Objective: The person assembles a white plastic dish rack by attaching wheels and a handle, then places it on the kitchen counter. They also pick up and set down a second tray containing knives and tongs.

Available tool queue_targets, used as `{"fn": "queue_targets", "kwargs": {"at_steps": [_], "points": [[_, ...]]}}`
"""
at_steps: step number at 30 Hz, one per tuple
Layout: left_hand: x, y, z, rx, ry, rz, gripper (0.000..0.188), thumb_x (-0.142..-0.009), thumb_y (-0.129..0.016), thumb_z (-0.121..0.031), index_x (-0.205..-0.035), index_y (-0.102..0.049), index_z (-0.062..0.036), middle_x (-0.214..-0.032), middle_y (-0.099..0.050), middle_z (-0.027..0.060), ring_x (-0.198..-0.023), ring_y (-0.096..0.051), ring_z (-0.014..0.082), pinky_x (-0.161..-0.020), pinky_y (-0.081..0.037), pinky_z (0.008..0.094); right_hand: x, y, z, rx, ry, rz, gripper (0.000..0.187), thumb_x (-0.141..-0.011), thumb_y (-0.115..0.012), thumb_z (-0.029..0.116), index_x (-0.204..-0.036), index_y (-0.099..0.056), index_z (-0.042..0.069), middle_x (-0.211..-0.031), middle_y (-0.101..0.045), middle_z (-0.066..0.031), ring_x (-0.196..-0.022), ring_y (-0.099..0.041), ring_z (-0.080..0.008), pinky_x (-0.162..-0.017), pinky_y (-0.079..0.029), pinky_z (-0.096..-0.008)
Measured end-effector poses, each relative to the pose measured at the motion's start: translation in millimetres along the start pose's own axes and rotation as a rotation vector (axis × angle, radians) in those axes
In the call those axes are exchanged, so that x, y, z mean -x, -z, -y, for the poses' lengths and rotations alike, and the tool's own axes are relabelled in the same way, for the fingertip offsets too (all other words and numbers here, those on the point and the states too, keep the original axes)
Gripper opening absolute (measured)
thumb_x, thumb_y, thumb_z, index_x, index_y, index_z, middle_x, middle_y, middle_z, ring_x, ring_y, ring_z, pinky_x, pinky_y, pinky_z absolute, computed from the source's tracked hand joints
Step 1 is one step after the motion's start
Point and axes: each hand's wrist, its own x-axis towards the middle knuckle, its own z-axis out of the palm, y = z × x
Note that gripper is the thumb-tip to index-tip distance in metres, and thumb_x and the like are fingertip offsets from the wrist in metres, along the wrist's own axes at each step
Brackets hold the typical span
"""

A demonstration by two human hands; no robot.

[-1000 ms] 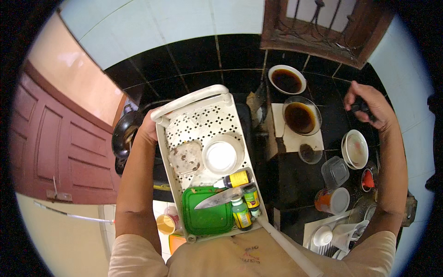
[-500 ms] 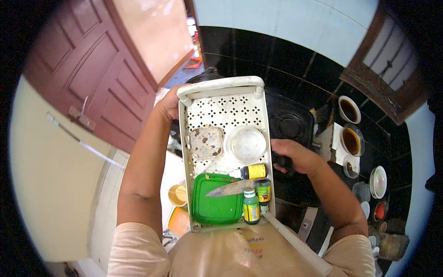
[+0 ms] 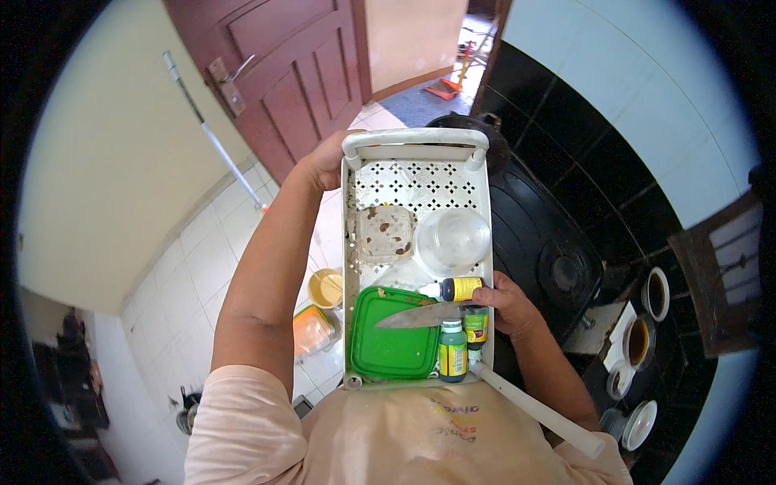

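Observation:
In front of my chest is a white perforated plastic shelf rack with a raised bar at its far end. My left hand grips its far left side, the fingers partly hidden beneath. My right hand holds the right side, thumb over the rim beside the bottles. On the rack are a clear square container with brown bits, a clear round tub and a green lid. A knife lies across the lid. Nearby are a dark yellow-labelled bottle, a small green-labelled jar and a green bottle.
A white tube sticks out from the rack's near right corner. At right is a black stove, with bowls of dark liquid beyond. A yellow tub and an orange-lidded container are below left. A mop pole leans near the door.
My view and body have turned left, with the rack still in both hands. My right hand has shifted from beside the rack, near a dark object, onto its right rim.

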Motion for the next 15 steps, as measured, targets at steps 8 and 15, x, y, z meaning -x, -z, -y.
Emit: {"fn": "queue_targets", "kwargs": {"at_steps": [8,15], "points": [[80,29,45,-0.008,-0.12,-0.141,0.036,-0.092,-0.047,-0.035,-0.101,-0.065,-0.0058,-0.095,-0.068,0.0106,-0.084,-0.065,0.0204,-0.08,-0.052,0.0352,0,-60,-87,-0.182,0.083,-0.077,0.043,-0.074,-0.066,0.017,-0.11,-0.058,-0.005,-0.094,-0.068,-0.0146,-0.078,-0.068,-0.0236,-0.073,-0.057,-0.0349],[137,62,87,0.23,-0.154,-0.097,0.052,-0.094,-0.042,-0.05,-0.113,-0.063,-0.0061,-0.11,-0.065,0.0136,-0.103,-0.06,0.0233,-0.095,-0.044,0.0372,1,-98,-122,-0.215,0.075,-0.092,0.046,-0.071,-0.064,0.019,-0.109,-0.059,-0.006,-0.092,-0.067,-0.0162,-0.078,-0.068,-0.0243,-0.075,-0.057,-0.0343]]}}
